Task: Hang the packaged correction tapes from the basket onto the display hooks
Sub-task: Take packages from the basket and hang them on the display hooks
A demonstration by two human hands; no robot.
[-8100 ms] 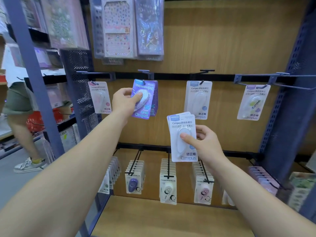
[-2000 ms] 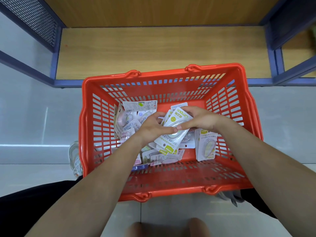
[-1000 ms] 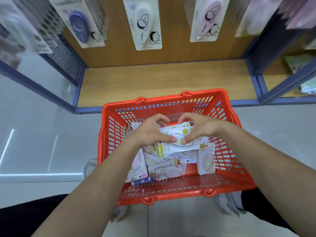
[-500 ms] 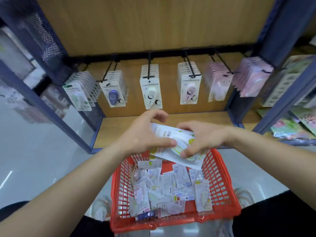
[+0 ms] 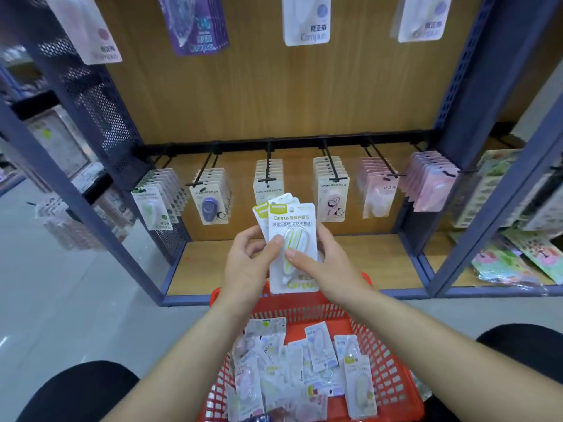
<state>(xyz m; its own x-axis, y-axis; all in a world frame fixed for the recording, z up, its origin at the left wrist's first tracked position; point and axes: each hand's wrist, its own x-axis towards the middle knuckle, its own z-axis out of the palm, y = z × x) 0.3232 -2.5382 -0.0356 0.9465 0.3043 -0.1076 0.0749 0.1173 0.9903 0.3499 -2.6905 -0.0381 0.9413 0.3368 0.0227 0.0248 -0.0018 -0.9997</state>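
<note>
With left hand [image 5: 248, 263] and right hand [image 5: 324, 264], holds a small fan of packaged correction tapes [image 5: 291, 219] upright and face-on, just above the far rim of the red basket [image 5: 393, 376]. Left: thumb laid on the front card's blister, fingers curled behind the stack. Right: thumb pressed on the blister from the other side, fingers wrapped round the right edge. Closed only as far as the cards' thickness allows; nothing else held. At least three cards counted by their yellow-green top tabs; exact number not determinable.

Change noted against half a second ago: then carried flat and skewed, low over the basket; now turned upright, squared up and lifted clear. A second ago, still down among the loose packs [image 5: 320, 351]. Concluded: done with picking for this batch, now aligning; hanging not yet begun.

Outward: lower display hooks [image 5: 268, 166] directly behind the fan, each already loaded with a row of packs in green, purple, white and pink designs. No certain match seen there for the yellow-green striped cards. Upper row [image 5: 306, 21] at the top edge, blurred and cut off. Judged likely that the batch belongs higher up; not confirmed. Many packs left in the basket, so task judged far from finished. Next: bring the hang-holes into line before offering to a hook. Risk: a rear card slipping out of the fan.
</note>
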